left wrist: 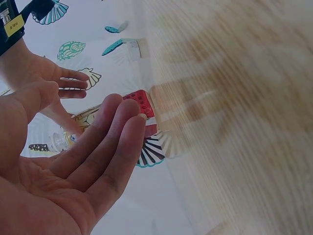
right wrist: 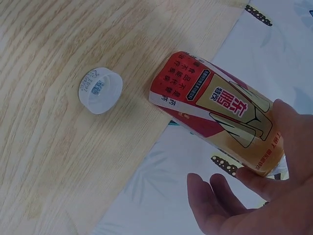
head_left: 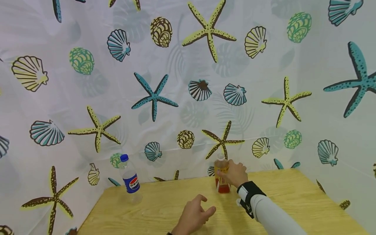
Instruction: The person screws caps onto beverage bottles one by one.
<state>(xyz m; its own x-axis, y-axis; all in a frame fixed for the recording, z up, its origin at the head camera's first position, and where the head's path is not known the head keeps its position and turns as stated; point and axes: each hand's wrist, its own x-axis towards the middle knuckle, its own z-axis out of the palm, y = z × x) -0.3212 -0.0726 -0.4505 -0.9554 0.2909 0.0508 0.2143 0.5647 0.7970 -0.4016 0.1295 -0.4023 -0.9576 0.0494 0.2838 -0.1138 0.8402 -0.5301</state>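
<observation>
A drink bottle (head_left: 222, 179) with a red and yellow label stands upright on the wooden table; its clear neck (left wrist: 58, 142) shows in the left wrist view. My right hand (head_left: 236, 174) pinches its upper part between thumb and index finger (right wrist: 257, 182), while the other fingers stay off it. Beside the bottle, a white bottle cap (right wrist: 101, 90) lies hollow side up. My left hand (head_left: 194, 213) hovers over the near part of the table, palm turned inward, fingers relaxed and holding nothing.
A clear plastic bottle (head_left: 131, 181) with a blue Pepsi label and blue cap stands at the table's left side. White cloth (head_left: 176, 130) printed with starfish and shells hangs behind and beside the wooden table (head_left: 164, 202).
</observation>
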